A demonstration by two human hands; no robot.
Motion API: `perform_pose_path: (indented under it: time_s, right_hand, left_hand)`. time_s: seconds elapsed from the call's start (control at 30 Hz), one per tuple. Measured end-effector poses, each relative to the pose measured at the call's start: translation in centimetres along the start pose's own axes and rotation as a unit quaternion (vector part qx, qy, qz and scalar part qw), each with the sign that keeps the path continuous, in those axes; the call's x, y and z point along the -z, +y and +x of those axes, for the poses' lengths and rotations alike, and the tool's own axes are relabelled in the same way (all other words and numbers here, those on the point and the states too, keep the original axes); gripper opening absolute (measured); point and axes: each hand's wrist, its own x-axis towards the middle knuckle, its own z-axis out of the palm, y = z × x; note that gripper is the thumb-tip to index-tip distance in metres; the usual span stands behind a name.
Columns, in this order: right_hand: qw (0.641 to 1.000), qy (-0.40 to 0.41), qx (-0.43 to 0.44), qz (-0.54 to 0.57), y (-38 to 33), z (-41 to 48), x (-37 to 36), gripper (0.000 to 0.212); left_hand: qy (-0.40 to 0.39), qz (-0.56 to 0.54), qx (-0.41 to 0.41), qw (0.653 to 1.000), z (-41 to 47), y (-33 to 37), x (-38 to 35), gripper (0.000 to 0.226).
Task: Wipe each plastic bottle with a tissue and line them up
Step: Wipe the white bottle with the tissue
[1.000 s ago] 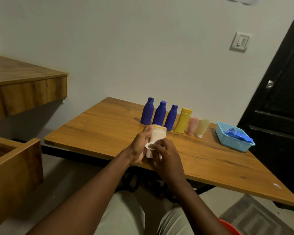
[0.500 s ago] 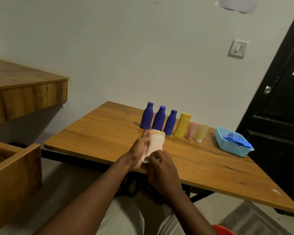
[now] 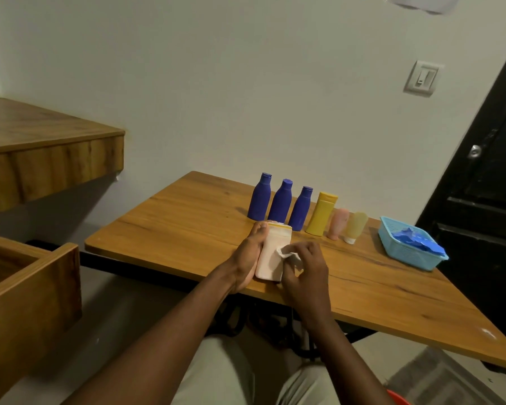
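Left hand [image 3: 247, 255] grips a smooth, pale, flat-sided plastic bottle [image 3: 270, 249] over the near edge of the wood-grain worktop [image 3: 187, 223]. Its long axis runs away from the person, yellow-banded end toward the row. Right hand [image 3: 307, 273] pinches a crumpled white tissue [image 3: 288, 255] at the bottle's mid-body; half a second ago it sat at the near end. Upright behind: three blue bottles [image 3: 281, 201], yellow bottle [image 3: 322, 214], pink tube [image 3: 337, 223], pale yellow tube [image 3: 355, 226]; blue lattice basket [image 3: 392, 229] far right.

Dim, warm indoor light, wall [image 3: 246, 83] tinted grey-green, soft shadows thrown left of the blue bottles [image 3: 281, 204] — door [image 3: 479, 229] lost in darkness, lines bowed at the edges, detail slightly softened
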Motion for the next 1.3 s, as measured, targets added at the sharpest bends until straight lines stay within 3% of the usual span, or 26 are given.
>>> perform_pose_path:
  time_s: [0.13, 0.33, 0.5, 0.73, 1.03, 1.2, 1.3]
  right_hand:
    - [0.994, 0.038, -0.082, 0.064, -0.4, -0.5, -0.4, 0.023]
    - [0.988, 0.022, -0.121, 0.095, 0.5, -2.7, -0.5, 0.024]
    - [0.974, 0.055, -0.173, 0.137, 0.0, -0.9, -0.6, 0.019]
    - [0.956, 0.101, -0.186, 0.202, -0.7, 1.6, -0.4, 0.009]
    - [0.948, 0.053, -0.205, 0.236, 0.2, -1.6, -0.6, 0.021]
    - [0.965, 0.063, -0.128, 0.219, -1.2, -1.5, -0.2, 0.003]
    - [0.967, 0.056, -0.111, 0.221, -1.8, -1.1, -0.5, 0.010]
  left_hand:
    - [0.003, 0.043, -0.021, 0.999, 0.1, -0.3, -0.1, 0.041]
    - [0.010, 0.087, -0.027, 0.996, 0.4, -0.6, 0.2, 0.047]
    - [0.018, 0.070, -0.022, 0.997, 0.4, -0.5, 0.1, 0.041]
    - [0.024, 0.090, -0.018, 0.995, 0.2, -0.5, -0.1, 0.041]
    - [0.026, 0.193, -0.086, 0.977, -0.8, -0.9, -0.4, 0.037]
    - [0.006, 0.220, -0.096, 0.971, -1.5, -1.2, -1.3, 0.060]
    - [-0.006, 0.218, -0.080, 0.973, -1.5, -1.0, -1.2, 0.079]
